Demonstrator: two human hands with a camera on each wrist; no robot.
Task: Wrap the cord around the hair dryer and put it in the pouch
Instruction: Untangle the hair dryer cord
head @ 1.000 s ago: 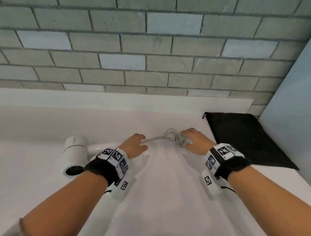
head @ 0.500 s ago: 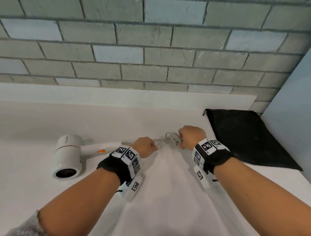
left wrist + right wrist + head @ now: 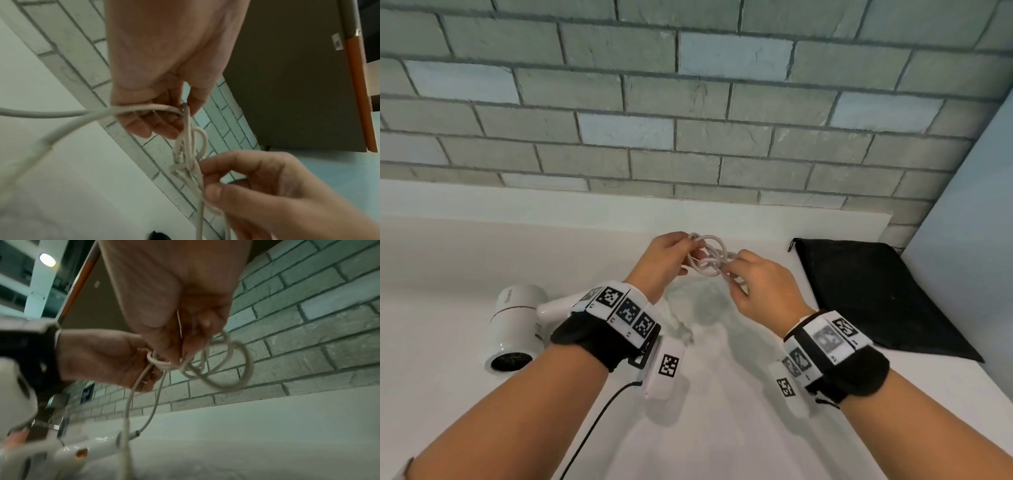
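Observation:
A white hair dryer [image 3: 515,323] lies on the white counter at the left, nozzle toward me, its handle [image 3: 69,451] partly behind my left wrist. Its pale cord [image 3: 707,255] is bunched in tangled loops held up above the counter between both hands. My left hand [image 3: 671,255] pinches the loops [image 3: 190,142] from the left with thumb and fingers. My right hand [image 3: 748,274] pinches the same tangle [image 3: 216,366] from the right. A flat black pouch [image 3: 873,291] lies on the counter to the right, apart from both hands.
A grey brick wall [image 3: 688,120] rises behind the white counter [image 3: 722,428] and its raised back ledge. A pale blue panel [image 3: 969,222] closes the right side. A thin black cable [image 3: 599,421] hangs from my left wrist camera.
Both hands have lifted the bunched cord off the counter and drawn it up and together; the loops now hang between the fingers instead of lying on the surface.

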